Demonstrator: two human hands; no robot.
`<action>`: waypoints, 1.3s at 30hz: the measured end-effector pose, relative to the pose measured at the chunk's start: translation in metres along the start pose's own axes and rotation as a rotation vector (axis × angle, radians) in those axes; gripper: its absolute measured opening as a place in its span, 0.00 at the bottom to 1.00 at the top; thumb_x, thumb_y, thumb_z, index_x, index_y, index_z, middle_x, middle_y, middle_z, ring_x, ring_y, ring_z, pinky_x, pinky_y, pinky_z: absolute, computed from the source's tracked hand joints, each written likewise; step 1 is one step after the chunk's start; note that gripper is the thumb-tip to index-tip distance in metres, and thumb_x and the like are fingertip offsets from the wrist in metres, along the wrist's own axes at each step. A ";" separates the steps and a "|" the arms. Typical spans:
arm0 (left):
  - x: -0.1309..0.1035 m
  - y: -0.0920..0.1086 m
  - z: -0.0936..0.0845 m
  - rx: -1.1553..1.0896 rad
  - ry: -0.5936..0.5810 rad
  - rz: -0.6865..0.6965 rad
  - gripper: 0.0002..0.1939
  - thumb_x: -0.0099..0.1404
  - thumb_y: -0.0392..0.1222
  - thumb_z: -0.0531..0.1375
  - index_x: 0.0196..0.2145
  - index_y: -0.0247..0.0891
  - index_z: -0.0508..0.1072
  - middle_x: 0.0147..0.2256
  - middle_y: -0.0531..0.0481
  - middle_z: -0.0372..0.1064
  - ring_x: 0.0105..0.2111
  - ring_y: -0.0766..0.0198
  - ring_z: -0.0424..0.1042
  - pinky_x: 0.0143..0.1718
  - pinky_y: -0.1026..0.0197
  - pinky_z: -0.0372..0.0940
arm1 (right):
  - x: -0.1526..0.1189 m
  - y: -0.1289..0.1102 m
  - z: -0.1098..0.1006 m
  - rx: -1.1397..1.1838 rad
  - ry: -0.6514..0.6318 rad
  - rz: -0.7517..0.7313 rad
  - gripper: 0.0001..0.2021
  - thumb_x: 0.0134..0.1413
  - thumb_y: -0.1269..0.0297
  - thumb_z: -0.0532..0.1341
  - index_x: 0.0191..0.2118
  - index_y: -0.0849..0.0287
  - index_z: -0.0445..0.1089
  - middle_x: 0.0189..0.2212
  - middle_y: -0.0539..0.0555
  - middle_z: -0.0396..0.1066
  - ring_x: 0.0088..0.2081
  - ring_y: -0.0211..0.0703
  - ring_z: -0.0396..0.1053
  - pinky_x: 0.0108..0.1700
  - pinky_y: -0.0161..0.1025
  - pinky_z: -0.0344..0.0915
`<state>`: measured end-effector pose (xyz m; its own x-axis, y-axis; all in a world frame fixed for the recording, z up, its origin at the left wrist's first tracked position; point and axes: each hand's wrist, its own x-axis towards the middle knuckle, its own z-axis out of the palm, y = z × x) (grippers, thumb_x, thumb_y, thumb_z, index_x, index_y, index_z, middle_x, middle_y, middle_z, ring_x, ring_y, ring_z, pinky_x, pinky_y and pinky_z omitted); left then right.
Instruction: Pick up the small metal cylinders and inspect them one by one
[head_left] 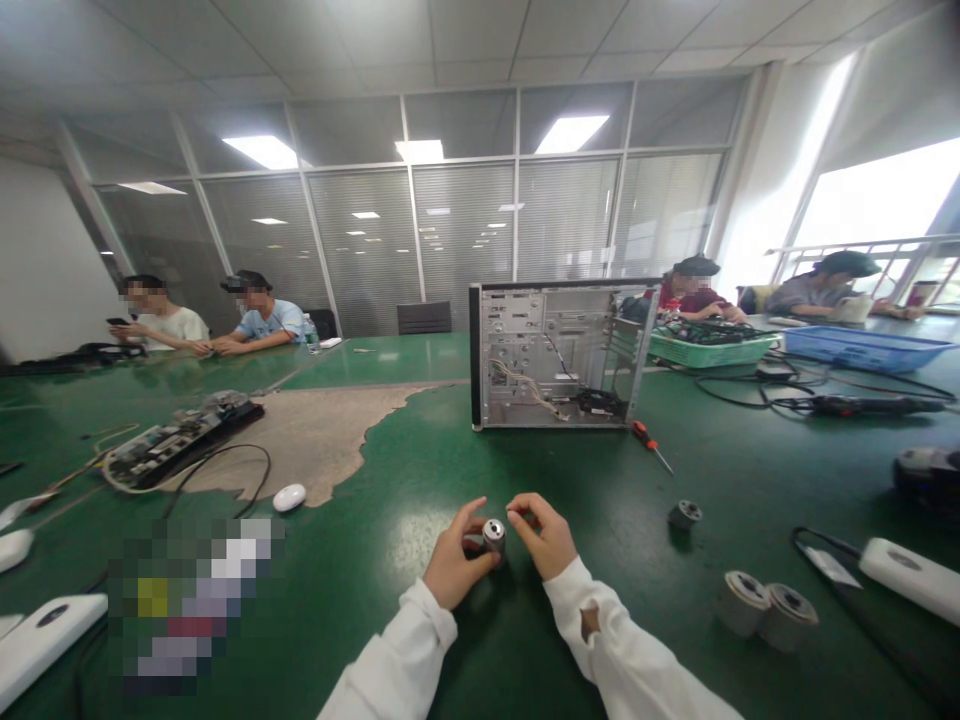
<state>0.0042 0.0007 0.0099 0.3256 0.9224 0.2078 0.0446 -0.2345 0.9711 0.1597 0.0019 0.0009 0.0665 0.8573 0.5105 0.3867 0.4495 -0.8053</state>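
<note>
My left hand (456, 560) grips a small metal cylinder (494, 537) upright at the table's near middle, its thumb and fingers around the sides. The cylinder's round top faces up and shows a dark spot. Just right of it, my right hand (543, 535) is raised with thumb and index fingertips pinched together; whatever lies between them is too small to make out. Farther right on the green table (420, 470) stand a similar small cylinder (685, 515) and two larger ones (745, 603) side by side.
An open computer case (559, 355) stands ahead, with a red screwdriver (652, 446) beside it. Baskets (712, 345) and cables are at the back right. A circuit assembly (184, 440) and a white mouse (289, 497) lie left. Several people sit at the far side.
</note>
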 end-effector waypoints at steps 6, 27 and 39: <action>0.003 -0.006 -0.010 0.021 0.102 -0.005 0.29 0.43 0.30 0.60 0.45 0.39 0.62 0.36 0.47 0.67 0.37 0.61 0.65 0.35 0.63 0.60 | 0.000 0.024 0.003 -0.240 -0.170 0.024 0.05 0.43 0.67 0.54 0.25 0.57 0.67 0.26 0.51 0.64 0.28 0.38 0.62 0.31 0.36 0.59; 0.012 -0.032 -0.019 0.158 0.194 -0.077 0.33 0.40 0.19 0.49 0.47 0.35 0.57 0.38 0.46 0.66 0.38 0.65 0.65 0.36 0.64 0.59 | 0.006 0.032 -0.012 -0.740 -0.361 0.143 0.11 0.41 0.75 0.53 0.32 0.56 0.66 0.36 0.52 0.64 0.39 0.41 0.58 0.36 0.35 0.53; 0.014 -0.034 -0.021 0.128 0.210 -0.072 0.30 0.42 0.19 0.47 0.44 0.35 0.60 0.38 0.46 0.67 0.37 0.65 0.67 0.41 0.61 0.58 | 0.005 0.031 -0.013 -0.746 -0.366 0.092 0.12 0.41 0.75 0.51 0.33 0.55 0.66 0.36 0.53 0.63 0.39 0.42 0.58 0.36 0.35 0.53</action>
<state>-0.0125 0.0282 -0.0181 0.1143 0.9786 0.1712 0.1841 -0.1902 0.9643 0.1838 0.0165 -0.0176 -0.1258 0.9676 0.2189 0.9103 0.2003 -0.3622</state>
